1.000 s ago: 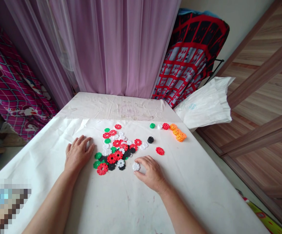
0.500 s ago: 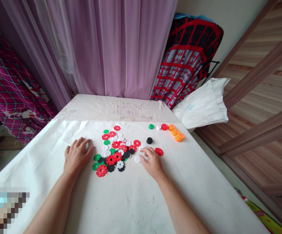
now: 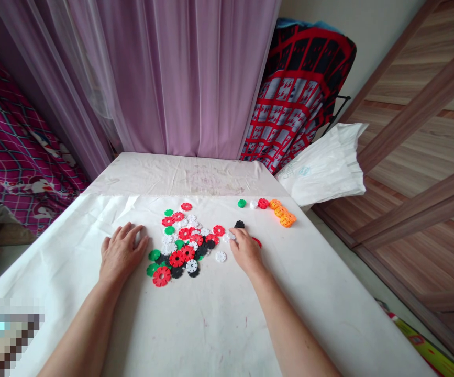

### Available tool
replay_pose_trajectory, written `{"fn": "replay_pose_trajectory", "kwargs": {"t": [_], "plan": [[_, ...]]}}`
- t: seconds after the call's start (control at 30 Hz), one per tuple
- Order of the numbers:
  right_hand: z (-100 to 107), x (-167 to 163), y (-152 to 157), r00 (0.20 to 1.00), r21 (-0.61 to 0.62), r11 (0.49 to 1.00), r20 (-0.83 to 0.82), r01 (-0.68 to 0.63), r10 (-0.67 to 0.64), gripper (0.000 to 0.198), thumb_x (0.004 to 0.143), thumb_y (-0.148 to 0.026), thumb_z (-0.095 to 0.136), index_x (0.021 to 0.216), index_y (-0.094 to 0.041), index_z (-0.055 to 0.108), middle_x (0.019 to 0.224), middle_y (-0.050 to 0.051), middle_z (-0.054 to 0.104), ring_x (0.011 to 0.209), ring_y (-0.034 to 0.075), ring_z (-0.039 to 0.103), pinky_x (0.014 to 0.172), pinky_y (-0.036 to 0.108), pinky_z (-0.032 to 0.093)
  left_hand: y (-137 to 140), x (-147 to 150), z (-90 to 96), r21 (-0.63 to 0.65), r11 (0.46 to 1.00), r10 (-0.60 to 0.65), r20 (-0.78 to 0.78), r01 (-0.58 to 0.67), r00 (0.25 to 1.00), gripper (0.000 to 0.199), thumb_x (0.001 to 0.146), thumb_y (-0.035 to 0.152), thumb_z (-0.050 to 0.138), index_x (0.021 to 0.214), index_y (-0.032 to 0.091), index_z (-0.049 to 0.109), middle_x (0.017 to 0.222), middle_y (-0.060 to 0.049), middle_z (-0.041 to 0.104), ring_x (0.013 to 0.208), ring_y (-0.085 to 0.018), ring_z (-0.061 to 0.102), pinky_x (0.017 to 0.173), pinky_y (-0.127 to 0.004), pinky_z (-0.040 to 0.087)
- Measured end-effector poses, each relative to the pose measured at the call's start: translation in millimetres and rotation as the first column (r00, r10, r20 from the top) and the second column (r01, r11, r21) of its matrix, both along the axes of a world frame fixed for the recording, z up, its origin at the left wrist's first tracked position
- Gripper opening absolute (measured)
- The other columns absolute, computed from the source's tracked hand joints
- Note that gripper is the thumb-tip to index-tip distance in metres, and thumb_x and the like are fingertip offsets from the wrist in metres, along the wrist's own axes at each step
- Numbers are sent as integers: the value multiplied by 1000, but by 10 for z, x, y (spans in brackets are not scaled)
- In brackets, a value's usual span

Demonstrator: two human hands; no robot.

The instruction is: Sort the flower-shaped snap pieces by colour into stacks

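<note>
The right hand's fingertips touch white discs (image 3: 228,237) beside the mixed pile (image 3: 196,240); whether they pinch one, I cannot tell. Print on the white bag (image 3: 324,167) is too small to read. The left hand (image 3: 120,254) lies palm-down, fingers slightly spread. A single white disc (image 3: 221,256), held a second ago, now lies loose.

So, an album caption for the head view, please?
Right hand at a white notched disc beside a multicoloured disc pile; left hand palm-down on the white tablecloth.
</note>
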State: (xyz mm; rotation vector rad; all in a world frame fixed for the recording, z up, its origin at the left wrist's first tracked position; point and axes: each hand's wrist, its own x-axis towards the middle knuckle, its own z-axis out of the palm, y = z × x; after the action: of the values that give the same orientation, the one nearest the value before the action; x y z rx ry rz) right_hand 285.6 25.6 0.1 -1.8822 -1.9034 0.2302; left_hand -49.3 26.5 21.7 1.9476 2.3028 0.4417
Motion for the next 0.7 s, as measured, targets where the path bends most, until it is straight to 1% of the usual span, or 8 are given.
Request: {"fn": "replay_pose_trajectory", "kwargs": {"t": [0.1,0.27,0.4,0.47,0.57,0.63,0.7], "plan": [[15,-2,-18,999,-17,999,-2,35,-35,36,85,-18,57,120,-22,65,117,8,67,102,21,66,86,31,50,-1,1,3,8,1000,-2,4,2,1000,53,95,50,33,133,23,59,151,-12,47,144,-34,35,117,-56,25],[-16,-10,-55,1000,27,1000,-27,4,-3,27,86,-25,59,112,-24,67,114,6,67,94,19,66,84,30,48,-7,8,15,4,1000,-7,5,7,1000,53,95,49,34,133,22,59,151,-12,47,144,-34,35,117,-56,25],[-56,-3,-28,997,67,997,-72,31,-26,27,81,-21,62,107,-24,69,106,7,68,90,20,66,80,31,49,-14,15,34,5,1000,-4,11,4,1000,53,95,49,34,133,22,59,151,-13,47,143,-34,35,117,-56,26],[-68,-1,-16,991,73,996,-127,52,-42,30,77,-19,65,106,-24,68,102,6,69,88,21,66,79,32,50,-14,16,37,4,1000,-5,13,5,1000,54,95,49,33,133,22,59,151,-13,47,144,-34,35,117,-56,26],[-79,-14,-45,966,55,996,-253,66,-50,39,71,-19,67,109,-24,66,98,3,68,73,16,62,74,31,51,-12,12,29,16,1000,-7,16,7,1000,53,94,49,34,132,23,59,151,-13,48,143,-34,35,117,-56,26],[-81,-32,-101,934,32,999,-355,35,-21,45,69,-20,67,113,-24,64,98,1,67,62,12,57,68,29,51,-11,9,22,25,1000,-11,17,10,1000,52,94,49,35,132,23,60,150,-13,48,143,-34,36,116,-56,26],[-75,-52,-169,894,21,999,-447,-30,36,50,68,-21,67,118,-23,62,98,1,66,57,8,52,65,27,50,-11,7,16,26,1000,-14,18,13,1000,52,94,49,35,132,22,60,150,-13,48,143,-34,36,116,-57,26]]}}
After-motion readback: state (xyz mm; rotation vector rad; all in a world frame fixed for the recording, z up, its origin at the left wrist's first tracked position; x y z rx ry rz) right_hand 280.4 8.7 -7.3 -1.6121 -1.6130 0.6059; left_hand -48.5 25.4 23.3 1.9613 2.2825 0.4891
